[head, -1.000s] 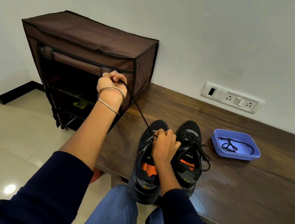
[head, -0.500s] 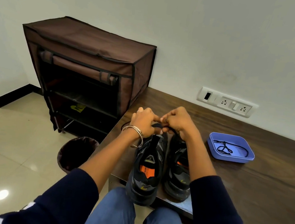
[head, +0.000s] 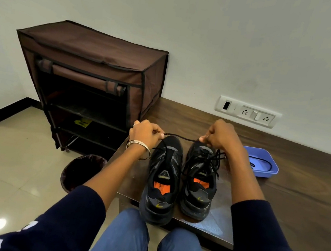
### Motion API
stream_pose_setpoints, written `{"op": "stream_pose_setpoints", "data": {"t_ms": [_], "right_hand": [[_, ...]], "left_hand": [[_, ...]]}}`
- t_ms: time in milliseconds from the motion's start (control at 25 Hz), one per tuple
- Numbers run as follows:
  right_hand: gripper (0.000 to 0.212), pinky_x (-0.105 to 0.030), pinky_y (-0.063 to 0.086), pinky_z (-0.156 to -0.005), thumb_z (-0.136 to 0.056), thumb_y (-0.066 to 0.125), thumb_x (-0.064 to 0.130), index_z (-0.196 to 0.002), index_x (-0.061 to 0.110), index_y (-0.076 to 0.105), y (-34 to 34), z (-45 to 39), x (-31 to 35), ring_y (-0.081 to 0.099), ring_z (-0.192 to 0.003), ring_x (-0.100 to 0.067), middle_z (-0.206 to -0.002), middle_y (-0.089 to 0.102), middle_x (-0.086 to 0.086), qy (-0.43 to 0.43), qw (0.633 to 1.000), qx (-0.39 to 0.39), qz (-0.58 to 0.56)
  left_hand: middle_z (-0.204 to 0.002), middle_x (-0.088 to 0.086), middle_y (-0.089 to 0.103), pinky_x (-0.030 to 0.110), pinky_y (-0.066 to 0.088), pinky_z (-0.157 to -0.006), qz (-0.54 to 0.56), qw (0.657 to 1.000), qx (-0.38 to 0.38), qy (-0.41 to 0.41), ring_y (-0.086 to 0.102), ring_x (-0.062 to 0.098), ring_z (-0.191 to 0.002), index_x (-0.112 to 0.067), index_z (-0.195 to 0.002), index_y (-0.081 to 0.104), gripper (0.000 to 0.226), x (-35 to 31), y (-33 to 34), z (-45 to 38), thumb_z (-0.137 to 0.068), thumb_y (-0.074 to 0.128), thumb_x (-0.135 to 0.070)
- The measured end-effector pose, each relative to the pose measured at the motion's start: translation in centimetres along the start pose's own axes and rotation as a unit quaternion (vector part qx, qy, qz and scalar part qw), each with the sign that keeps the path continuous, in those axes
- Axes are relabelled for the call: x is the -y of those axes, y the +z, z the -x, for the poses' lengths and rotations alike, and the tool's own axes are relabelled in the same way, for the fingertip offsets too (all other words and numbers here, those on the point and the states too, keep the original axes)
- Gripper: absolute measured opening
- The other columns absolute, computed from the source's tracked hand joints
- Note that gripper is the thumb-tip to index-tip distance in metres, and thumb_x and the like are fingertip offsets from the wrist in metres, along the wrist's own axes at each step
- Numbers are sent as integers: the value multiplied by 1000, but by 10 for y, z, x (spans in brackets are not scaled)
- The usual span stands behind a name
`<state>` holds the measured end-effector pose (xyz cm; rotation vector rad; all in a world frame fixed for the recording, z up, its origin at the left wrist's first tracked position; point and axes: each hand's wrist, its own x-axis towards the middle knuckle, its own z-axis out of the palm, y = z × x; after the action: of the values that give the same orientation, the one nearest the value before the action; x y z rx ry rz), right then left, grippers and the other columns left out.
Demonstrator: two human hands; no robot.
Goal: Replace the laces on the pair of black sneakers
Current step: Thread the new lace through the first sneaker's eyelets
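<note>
Two black sneakers stand side by side at the near edge of the wooden bench, heels toward me. The left sneaker shows little lacing; the right sneaker is laced with loose ends trailing. A black lace is stretched level above the toes. My left hand pinches one end of it, my right hand pinches the other. A strand of the lace drops from my left hand toward the left sneaker. Another black lace lies in the blue tray.
A brown fabric shoe rack stands against the wall left of the bench. A dark waste bin sits on the tiled floor by the bench corner. A switch and socket plate is on the wall. My knees are below the bench edge.
A second ago my left hand pulled the lace up and left while my right hand held the left sneaker. The hands then met above the toes and have now spread apart, stretching the lace.
</note>
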<state>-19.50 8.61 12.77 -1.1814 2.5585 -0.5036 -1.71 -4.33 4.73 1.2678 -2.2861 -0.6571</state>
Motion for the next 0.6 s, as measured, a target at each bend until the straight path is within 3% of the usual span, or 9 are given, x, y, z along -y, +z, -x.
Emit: {"op": "stream_pose_setpoints", "data": {"t_ms": [40, 120, 240, 320, 400, 480, 600], "right_hand": [[16, -40, 51, -88, -80, 79, 29, -73, 18, 71, 0, 3, 5, 65, -86, -19, -75, 69, 4, -29, 1000, 4, 3], [9, -32, 49, -80, -80, 78, 23, -76, 21, 71, 4, 13, 22, 62, -75, -10, -71, 66, 7, -106, 991, 29, -80], [12, -15, 47, -59, -82, 76, 10, -93, 10, 71, 2, 24, 42, 60, -60, -3, -74, 68, -2, -160, 970, 33, -182], [18, -14, 47, -56, -78, 78, 8, -94, 9, 70, -6, 24, 40, 60, -59, -4, -73, 67, -1, -149, 975, 26, -162], [18, -20, 51, -62, -75, 80, 9, -92, 10, 72, -16, 22, 28, 61, -62, -11, -75, 69, -2, -137, 982, 36, -123], [16, -20, 50, -60, -77, 79, 8, -92, 11, 74, -23, 19, 14, 61, -61, -11, -78, 70, -5, -136, 982, 41, -122], [15, -19, 46, -60, -84, 73, 7, -98, 11, 73, -17, 13, 1, 56, -65, -8, -81, 67, -4, -111, 985, -11, -129]], "left_hand": [[-108, -9, 63, 35, 36, -90, 22, 999, 21, 36, 40, 24, -111, -38, -104, 71, 21, -4, -1, -2, -83, 68, -42], [-111, -10, 65, 31, 37, -93, 106, 984, 68, 122, 42, 18, -107, -39, -118, 66, 38, -18, -4, -1, -80, 72, -41], [-78, -3, 73, 13, 37, -79, 181, 963, 62, 188, 56, -4, -80, -23, -100, 75, 16, -34, -8, 5, -86, 70, -25], [-64, 0, 68, 8, 38, -71, 234, 958, 56, 155, 58, -4, -63, -13, -95, 75, 14, -32, -15, 7, -92, 61, -14], [-52, -4, 56, 15, 40, -58, 261, 957, 69, 108, 49, 1, -47, -11, -88, 72, 22, -18, -19, 5, -96, 51, -7], [-46, -12, 47, 19, 35, -51, 258, 960, 72, 78, 39, 3, -44, -14, -78, 66, 31, -6, -19, 3, -97, 44, -3], [-54, -12, 52, 14, 35, -50, 274, 960, 67, -6, 41, 6, -50, -14, -72, 60, 33, 2, -14, 1, -98, 42, -3]]}}
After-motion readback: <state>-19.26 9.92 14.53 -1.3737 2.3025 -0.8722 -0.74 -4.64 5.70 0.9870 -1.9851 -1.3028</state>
